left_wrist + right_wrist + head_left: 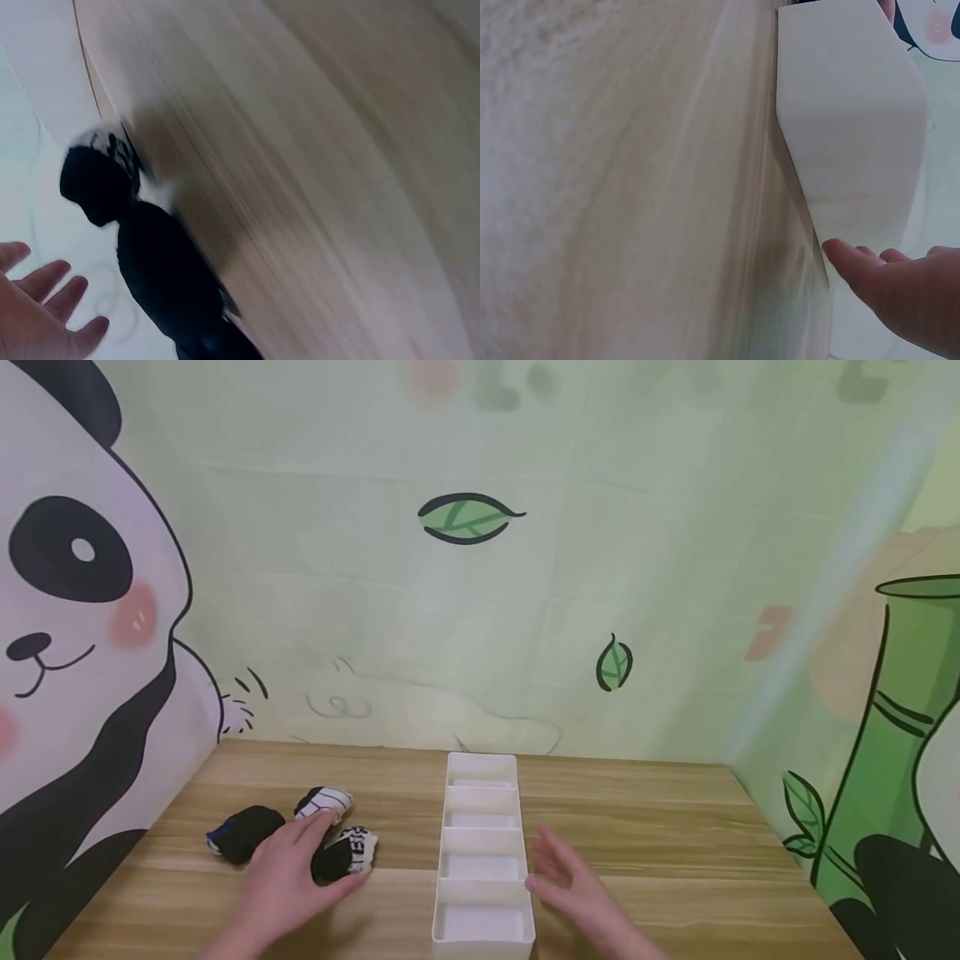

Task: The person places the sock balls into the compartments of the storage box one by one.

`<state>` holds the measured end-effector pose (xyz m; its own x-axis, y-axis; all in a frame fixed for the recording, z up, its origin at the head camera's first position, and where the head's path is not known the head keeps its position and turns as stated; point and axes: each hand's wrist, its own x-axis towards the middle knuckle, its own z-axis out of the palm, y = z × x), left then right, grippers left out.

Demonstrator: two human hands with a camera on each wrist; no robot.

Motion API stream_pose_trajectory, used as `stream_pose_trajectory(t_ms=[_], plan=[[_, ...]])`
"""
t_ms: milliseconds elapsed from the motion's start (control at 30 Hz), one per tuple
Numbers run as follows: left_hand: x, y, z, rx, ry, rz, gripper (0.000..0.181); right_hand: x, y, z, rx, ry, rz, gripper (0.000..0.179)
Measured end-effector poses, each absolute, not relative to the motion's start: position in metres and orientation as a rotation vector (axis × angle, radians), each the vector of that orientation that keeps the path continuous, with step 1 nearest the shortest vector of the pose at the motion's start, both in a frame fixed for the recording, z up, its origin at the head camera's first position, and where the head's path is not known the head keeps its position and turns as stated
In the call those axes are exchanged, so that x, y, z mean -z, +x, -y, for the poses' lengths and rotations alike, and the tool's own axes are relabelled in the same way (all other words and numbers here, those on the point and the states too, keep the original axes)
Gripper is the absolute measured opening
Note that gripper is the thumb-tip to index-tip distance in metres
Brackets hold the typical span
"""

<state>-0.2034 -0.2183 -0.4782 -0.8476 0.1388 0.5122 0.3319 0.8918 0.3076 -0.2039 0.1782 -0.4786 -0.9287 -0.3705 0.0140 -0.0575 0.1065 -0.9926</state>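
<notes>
Three small cloth bundles that look like balled-up socks lie on the left of the table: a black one with a blue edge (246,833), a white one with dark lines (333,800), and a black one with white patterned trim (352,853). Over them is my left hand (288,868), its fingers spread with a gap to the thumb; in the left wrist view the hand (45,315) appears apart from the dark bundles (161,270). A long white box (483,950) with several compartments stands mid-table. My right hand (577,885) is at its right side, fingers loosely extended; contact is unclear.
The wood-grain table (637,810) ends at a green cloth backdrop (337,568) printed with a panda, leaves and bamboo. The box reaches from near the table's back edge toward me, its open side up.
</notes>
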Motion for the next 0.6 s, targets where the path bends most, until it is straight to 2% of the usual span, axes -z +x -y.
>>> stream_pose_trajectory(t_ms=[600], plan=[[0.488, -0.209, 0.268, 0.756, -0.383, 2.697, 0.097, 0.486, -0.201, -0.175, 1.968, -0.472, -1.986, 0.08]])
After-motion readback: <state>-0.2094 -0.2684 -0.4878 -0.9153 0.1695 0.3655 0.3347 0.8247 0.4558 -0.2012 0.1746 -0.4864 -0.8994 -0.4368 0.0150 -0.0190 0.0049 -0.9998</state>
